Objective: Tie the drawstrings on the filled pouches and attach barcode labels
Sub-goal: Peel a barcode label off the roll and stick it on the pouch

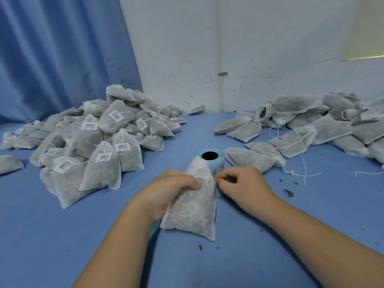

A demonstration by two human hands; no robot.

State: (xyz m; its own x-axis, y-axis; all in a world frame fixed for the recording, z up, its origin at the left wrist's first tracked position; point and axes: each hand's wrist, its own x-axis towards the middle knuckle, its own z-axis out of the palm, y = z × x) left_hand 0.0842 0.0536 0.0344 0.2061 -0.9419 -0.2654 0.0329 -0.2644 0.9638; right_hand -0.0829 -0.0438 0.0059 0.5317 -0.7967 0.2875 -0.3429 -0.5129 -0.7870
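Note:
A white filled pouch (193, 213) stands upright on the blue table, near the front middle. My left hand (170, 190) grips it around the neck, fingers curled on the fabric. My right hand (241, 183) pinches the thin white drawstring (216, 181) at the pouch's right side. Just behind the pouch stands a roll of barcode labels (214, 161) with a light blue edge and a dark core hole.
A heap of tied, labelled pouches (93, 142) fills the left of the table (62, 235). Unlabelled pouches with loose strings (311, 125) lie piled at the right. Herb crumbs (288, 192) are scattered near my right hand. A wall and blue curtain stand behind.

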